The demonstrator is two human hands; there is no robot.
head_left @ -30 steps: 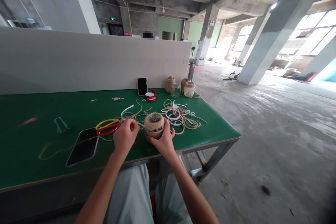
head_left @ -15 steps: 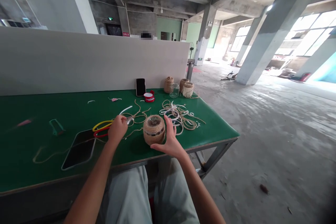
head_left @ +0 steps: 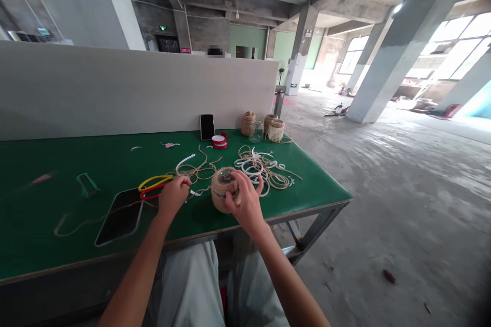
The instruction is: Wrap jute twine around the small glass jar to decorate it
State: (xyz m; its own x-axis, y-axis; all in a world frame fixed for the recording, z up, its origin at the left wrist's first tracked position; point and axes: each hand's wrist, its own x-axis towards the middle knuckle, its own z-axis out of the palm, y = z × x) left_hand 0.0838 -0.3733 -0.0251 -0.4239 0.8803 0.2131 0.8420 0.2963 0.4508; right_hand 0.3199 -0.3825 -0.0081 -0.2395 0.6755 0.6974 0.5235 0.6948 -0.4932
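Observation:
A glass jar (head_left: 219, 199) wrapped in twine stands near the table's front edge, a bare glass band showing at its middle. My right hand (head_left: 248, 204) grips its right side, thumb across the front and fingers at the upper rim. To the left, my left hand (head_left: 173, 195) is closed in a pinch; what its fingers hold is hidden. A small white strip (head_left: 195, 193) and a strand of twine lie just right of those fingertips. Scissors with yellow and red handles (head_left: 153, 184) lie beside the left hand, their blades mostly hidden.
A tangle of twine and white cord (head_left: 264, 168) lies behind my right hand. At the back stand several jars (head_left: 276, 131), red-rimmed tape rolls (head_left: 219, 142) and a phone (head_left: 207, 127) against the white partition (head_left: 134, 92). A larger dark-screened device (head_left: 119, 217) lies front left.
My right hand has moved from an open pose beside the jar onto its side and rim, closing around it. My left hand has come down slightly, away from the white strip behind it.

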